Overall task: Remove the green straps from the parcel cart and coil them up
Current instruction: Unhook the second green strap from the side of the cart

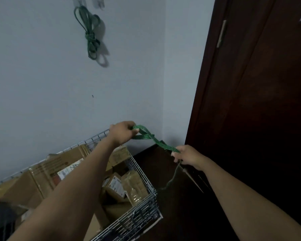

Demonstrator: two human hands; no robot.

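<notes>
Green strap (pixel 156 141) spans our hands: left hand (pixel 122 132) gripping the loops, right hand (pixel 188 155) pinching the run; we risk the dangling tail (pixel 172 178) snagging the parcel cart (pixel 137 221).

"How are your arms placed?"

"Both bare and stretched forward. My left hand (pixel 122 133) is higher and farther out than my right hand (pixel 188 156)."

"And the grip?"

"My left fingers (pixel 129 124) curl round a loop of the green strap (pixel 156 140). The right ones pinch its lower stretch, with the hands apart."
</notes>
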